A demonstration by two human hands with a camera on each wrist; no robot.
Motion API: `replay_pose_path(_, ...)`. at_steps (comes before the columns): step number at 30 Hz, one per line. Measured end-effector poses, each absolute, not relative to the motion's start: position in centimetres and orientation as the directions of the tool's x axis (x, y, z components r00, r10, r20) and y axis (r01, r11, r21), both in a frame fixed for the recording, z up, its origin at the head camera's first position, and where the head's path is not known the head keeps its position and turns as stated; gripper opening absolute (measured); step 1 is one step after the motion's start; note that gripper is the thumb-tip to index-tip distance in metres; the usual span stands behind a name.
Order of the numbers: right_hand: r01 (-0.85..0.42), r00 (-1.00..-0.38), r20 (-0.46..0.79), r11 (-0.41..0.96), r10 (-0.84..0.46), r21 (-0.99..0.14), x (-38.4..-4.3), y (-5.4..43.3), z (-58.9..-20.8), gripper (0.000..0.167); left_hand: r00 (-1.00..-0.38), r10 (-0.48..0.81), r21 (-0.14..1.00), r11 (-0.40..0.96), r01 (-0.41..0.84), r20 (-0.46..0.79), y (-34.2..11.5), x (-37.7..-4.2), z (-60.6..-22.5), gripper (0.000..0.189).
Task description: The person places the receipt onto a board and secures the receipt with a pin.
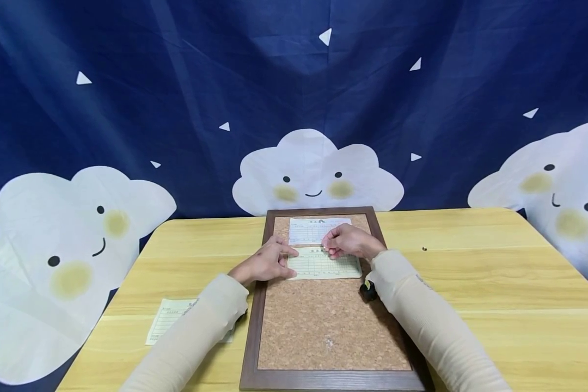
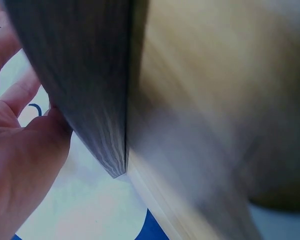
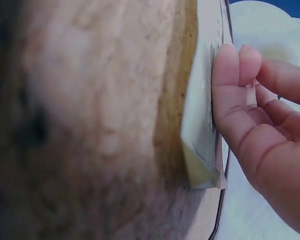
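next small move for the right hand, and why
Perhaps press the right hand gently toward the cork board: the pinched fingertips sit near the upper edge of the board's lower slip, though what they hold is hidden, and the left hand touches that slip's left edge.

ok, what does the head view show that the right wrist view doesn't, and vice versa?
Head only: the left hand, and the loose slip on the table.
Right wrist only: the yellow slip seen side-on, a bent corner standing off the corkboard.
Both: the right hand, yellow slip, corkboard.
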State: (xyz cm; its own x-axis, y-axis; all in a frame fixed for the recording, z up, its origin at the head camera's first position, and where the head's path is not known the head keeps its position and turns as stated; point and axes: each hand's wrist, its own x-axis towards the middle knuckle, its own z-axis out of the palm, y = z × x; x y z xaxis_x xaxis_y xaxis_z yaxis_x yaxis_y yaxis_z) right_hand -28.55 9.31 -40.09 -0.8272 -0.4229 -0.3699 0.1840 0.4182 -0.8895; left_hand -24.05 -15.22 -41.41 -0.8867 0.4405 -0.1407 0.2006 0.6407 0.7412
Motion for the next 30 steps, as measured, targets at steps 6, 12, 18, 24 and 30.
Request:
replay_pose_path(6, 0.229, -0.827, -0.390, 0.391, -0.404, -0.891, -28.67, 9.19, -40.28, 0.015, -0.887, 0.439, 0.745, 0.637, 0.196, -0.142, -15.32, -24.02, -41.38, 0.046)
replay_pose_path(12, 0.240, -0.827, -0.397, 0.388, -0.398, -0.890, -28.77, 9.14, -40.31, 0.014, -0.888, 0.436, 0.750, 0.634, 0.188, -0.146, -15.26, -24.03, -41.35, 0.045)
replay_pose_path(18, 0.245, -0.829, -0.399, 0.387, -0.393, -0.889, -28.85, 9.08, -40.31, 0.014, -0.891, 0.429, 0.753, 0.633, 0.178, -0.151, -15.22, -23.96, -41.35, 0.045)
replay_pose_path(24, 0.233, -0.830, -0.397, 0.403, -0.393, -0.885, -28.91, 9.00, -40.43, 0.014, -0.894, 0.422, 0.755, 0.633, 0.169, -0.154, -15.21, -23.89, -41.35, 0.045)
replay_pose_path(30, 0.219, -0.839, -0.390, 0.421, -0.379, -0.880, -28.85, 8.80, -40.44, 0.015, -0.894, 0.421, 0.749, 0.639, 0.174, -0.151, -15.20, -23.97, -41.35, 0.045)
